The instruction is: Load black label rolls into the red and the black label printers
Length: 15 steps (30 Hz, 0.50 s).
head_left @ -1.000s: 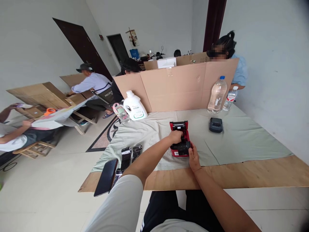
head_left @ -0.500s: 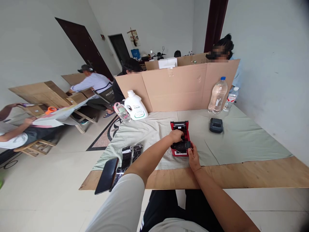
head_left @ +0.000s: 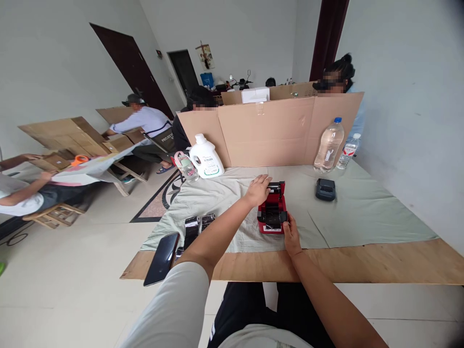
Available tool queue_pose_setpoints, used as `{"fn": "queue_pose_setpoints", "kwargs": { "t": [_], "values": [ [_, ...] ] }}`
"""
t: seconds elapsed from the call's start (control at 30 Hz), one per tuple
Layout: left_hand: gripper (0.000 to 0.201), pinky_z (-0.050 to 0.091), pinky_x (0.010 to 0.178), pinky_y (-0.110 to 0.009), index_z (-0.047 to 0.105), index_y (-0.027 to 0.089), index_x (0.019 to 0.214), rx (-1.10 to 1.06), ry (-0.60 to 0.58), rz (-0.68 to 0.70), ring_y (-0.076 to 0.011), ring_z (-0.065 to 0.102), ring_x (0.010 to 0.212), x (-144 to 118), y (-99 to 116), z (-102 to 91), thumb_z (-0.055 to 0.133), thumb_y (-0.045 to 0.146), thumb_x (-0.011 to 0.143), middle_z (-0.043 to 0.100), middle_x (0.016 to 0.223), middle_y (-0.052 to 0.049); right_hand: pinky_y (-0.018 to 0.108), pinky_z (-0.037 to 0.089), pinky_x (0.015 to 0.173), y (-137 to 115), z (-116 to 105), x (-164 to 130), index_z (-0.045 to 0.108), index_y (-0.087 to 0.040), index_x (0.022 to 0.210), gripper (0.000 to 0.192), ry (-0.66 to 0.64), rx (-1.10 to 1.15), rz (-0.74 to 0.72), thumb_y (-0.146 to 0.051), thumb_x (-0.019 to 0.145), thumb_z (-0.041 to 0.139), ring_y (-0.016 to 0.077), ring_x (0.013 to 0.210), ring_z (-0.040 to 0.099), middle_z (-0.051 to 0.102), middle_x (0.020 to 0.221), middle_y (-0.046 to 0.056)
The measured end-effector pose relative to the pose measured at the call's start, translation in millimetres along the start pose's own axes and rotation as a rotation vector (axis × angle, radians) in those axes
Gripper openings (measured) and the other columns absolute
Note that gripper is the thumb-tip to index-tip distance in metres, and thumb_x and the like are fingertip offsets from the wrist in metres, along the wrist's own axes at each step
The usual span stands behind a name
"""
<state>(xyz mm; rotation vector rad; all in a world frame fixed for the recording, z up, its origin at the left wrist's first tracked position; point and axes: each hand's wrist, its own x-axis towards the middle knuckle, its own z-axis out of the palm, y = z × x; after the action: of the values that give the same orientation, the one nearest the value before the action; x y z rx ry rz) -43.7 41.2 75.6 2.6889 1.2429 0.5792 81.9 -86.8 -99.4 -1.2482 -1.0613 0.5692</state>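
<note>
A small red-and-black label printer (head_left: 261, 227) stands on the cloth with its lid (head_left: 277, 189) raised and its dark inside showing. At the lid's upper left edge is my left hand (head_left: 258, 191), its fingers bent over that edge. My right hand (head_left: 292, 236) grips the printer's right front corner, thumb at the front and fingers along the side. Shiny black ribbon rolls (head_left: 191, 231) lie to the left, partly hidden behind my left forearm. Next to them lies a dark phone or tablet (head_left: 161, 260).
A white jug (head_left: 207, 157) and a clear pink-handled bottle (head_left: 187, 168) stand back left. A black device (head_left: 325, 189), a large water bottle (head_left: 329, 146) and a smaller bottle (head_left: 348, 152) are right. A cardboard screen (head_left: 264, 135) closes the back. Other people sit beyond.
My left hand has come out of the printer's inside and moved up and back to the raised lid. My right hand stays at the printer's right corner. The view has shifted slightly.
</note>
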Motion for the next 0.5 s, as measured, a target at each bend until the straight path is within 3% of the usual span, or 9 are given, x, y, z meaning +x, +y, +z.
{"fn": "queue_pose_setpoints", "kwargs": {
  "t": [0.07, 0.27, 0.43, 0.5],
  "values": [
    [0.047, 0.03, 0.11, -0.046, 0.043, 0.017, 0.136, 0.022, -0.033, -0.023, -0.027, 0.033, 0.135, -5.8, -6.4, 8.6, 0.046, 0.025, 0.09, 0.042, 0.143, -0.011, 0.045, 0.034, 0.108, 1.5, 0.5, -0.1, 0.045, -0.02, 0.134, 0.057, 0.0, -0.004, 0.002, -0.055, 0.089, 0.041, 0.0236, 0.126, 0.046, 0.05, 0.135, 0.012],
    [0.048, 0.031, 0.111, -0.043, 0.046, 0.013, 0.133, -0.007, 0.011, 0.109, -0.0264, 0.037, 0.129, -43.0, -4.3, 16.0, 0.042, 0.039, 0.093, 0.048, 0.134, -0.014, 0.047, 0.044, 0.099, -2.6, -6.9, 9.1, 0.036, -0.02, 0.141, 0.064, -0.036, -0.07, -0.022, -0.055, 0.087, 0.044, 0.0253, 0.12, 0.05, 0.043, 0.141, 0.014],
    [0.052, 0.029, 0.112, -0.047, 0.043, 0.018, 0.135, -0.064, 0.002, 0.139, -0.0276, 0.028, 0.136, -69.4, -0.5, 21.1, 0.047, 0.045, 0.091, 0.04, 0.142, -0.012, 0.057, 0.028, 0.109, -29.7, -25.6, 26.2, 0.032, -0.029, 0.143, 0.062, -0.139, -0.362, -0.283, -0.048, 0.086, 0.049, 0.0302, 0.138, 0.029, 0.026, 0.152, 0.008],
    [0.053, 0.028, 0.113, -0.048, 0.042, 0.018, 0.136, -0.081, -0.009, 0.13, -0.0279, 0.025, 0.139, -75.6, -0.9, 24.2, 0.048, 0.043, 0.09, 0.037, 0.146, -0.013, 0.058, 0.026, 0.109, -40.8, -27.6, 29.1, 0.033, -0.03, 0.143, 0.062, -0.163, -0.422, -0.347, -0.046, 0.085, 0.051, 0.0319, 0.138, 0.027, 0.024, 0.153, 0.007]
  ]
}}
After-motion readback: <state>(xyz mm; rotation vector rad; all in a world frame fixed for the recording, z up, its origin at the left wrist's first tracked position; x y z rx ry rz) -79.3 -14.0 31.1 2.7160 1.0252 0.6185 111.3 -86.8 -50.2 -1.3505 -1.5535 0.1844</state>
